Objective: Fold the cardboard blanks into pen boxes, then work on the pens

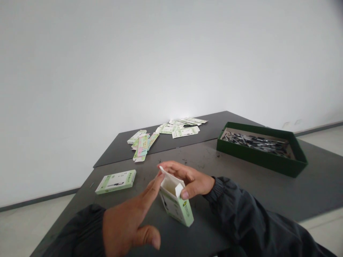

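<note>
One open green-and-white cardboard box (175, 207) fills my right grip (197, 181); wide left grip (131, 218) seemingly shapes its eleven-o'clock flap (171, 177); next calls for steadiness.

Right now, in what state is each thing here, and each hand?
Held box: top open, tilted
Left box: lying flat, looks closed
Colourful cartons: look flattened, overlapping
Far cartons: look flattened, mostly overlapping
Green tray: open
Pen-like items: jumbled inside it
Right hand: holding box
Left hand: open, fingers at box's rim
</note>
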{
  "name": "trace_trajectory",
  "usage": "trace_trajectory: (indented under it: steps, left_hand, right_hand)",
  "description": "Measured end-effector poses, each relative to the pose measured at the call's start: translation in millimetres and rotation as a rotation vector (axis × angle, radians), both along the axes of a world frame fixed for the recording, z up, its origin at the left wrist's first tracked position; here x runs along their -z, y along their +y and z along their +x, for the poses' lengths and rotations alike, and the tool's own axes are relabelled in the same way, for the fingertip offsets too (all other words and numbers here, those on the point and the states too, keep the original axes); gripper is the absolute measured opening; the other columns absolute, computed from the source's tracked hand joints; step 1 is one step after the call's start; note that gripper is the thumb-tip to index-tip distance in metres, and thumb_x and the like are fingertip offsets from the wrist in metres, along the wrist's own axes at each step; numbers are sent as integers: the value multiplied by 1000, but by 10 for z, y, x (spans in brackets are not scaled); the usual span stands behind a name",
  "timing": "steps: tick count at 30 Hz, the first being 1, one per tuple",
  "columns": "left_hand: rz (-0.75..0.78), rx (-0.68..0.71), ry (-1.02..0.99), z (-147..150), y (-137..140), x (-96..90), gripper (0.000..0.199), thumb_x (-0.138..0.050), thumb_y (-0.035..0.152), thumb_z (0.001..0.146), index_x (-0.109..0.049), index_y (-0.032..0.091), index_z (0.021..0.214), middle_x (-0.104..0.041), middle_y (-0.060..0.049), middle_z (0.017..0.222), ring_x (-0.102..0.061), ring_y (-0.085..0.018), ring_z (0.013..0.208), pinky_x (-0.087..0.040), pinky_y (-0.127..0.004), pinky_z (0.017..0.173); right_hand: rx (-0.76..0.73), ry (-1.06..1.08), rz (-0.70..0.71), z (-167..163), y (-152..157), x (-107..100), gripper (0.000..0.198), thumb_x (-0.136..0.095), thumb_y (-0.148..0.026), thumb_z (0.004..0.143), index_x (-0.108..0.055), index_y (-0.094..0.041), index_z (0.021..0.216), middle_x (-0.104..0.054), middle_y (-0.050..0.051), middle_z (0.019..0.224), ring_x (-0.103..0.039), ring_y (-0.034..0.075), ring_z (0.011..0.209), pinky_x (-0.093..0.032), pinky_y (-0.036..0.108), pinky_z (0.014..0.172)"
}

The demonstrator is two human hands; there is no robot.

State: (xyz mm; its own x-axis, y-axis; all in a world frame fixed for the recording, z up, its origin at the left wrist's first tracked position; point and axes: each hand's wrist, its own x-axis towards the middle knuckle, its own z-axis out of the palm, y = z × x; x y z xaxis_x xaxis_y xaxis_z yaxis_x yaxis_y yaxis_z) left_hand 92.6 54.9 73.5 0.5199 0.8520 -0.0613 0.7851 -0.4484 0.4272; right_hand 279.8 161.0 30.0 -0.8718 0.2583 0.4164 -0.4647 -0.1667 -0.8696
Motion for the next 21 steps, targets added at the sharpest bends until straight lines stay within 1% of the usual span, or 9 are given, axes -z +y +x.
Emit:
trace_trajectory:
  steps: [2,5,7,10,13,16,18,21]
  left_hand:
    - [-3,-7,15,0,-18,10,89,-37,66,67,15,30,129,-3,-8,138,-27,-28,118,-32,-38,88]
    - [7,-31,54,-18,-31,27,89,-40,64,67,15,33,129,-7,-8,138,-33,-28,114,-34,-38,85]
    - [0,-36,65,-27,-27,53,89,-43,63,67,14,34,129,-12,-8,137,-40,-27,110,-36,-36,83]
    - [-52,-13,42,-36,-14,114,91,-45,63,66,12,34,130,-19,-7,136,-50,-24,99,-40,-31,79]
    - [-103,0,32,-44,-5,162,90,-43,64,65,13,34,129,-18,-6,136,-55,-22,92,-42,-29,76]
    - [-118,8,46,-42,1,156,90,-41,65,66,14,34,129,-22,-6,135,-54,-22,93,-43,-30,76]
    - [-113,-1,52,-52,5,124,90,-42,64,66,15,34,129,-22,-6,135,-51,-23,99,-41,-30,79]
    - [-122,-12,77,-121,2,68,89,-43,62,68,15,33,129,-13,-4,137,-36,-25,113,-33,-33,88]
  right_hand:
    - [-30,-5,-14,-1,19,6,75,-69,-26,54,-33,-19,120,-41,9,117,-43,17,98,-34,28,79]
    - [-63,-32,-45,-3,34,10,77,-70,-27,52,-34,-19,119,-43,11,116,-43,19,101,-34,30,80]
    - [-51,-34,-88,-4,38,22,75,-69,-29,52,-36,-17,118,-43,12,117,-43,21,101,-33,33,82]
    - [-8,-18,-142,-8,42,52,66,-65,-31,56,-39,-15,115,-45,14,115,-45,22,99,-33,37,83]
    - [7,-13,-134,-15,39,74,60,-62,-28,58,-41,-13,113,-46,14,113,-47,22,98,-34,38,82]
    - [27,-10,-90,-23,32,84,57,-60,-26,60,-42,-13,112,-47,13,112,-47,21,97,-35,37,81]
    - [74,-2,-56,-25,27,95,55,-58,-25,61,-43,-13,112,-48,12,111,-47,21,96,-35,36,80]
    - [181,11,-24,-26,25,122,51,-56,-22,61,-45,-13,110,-51,10,106,-50,19,90,-37,33,77]
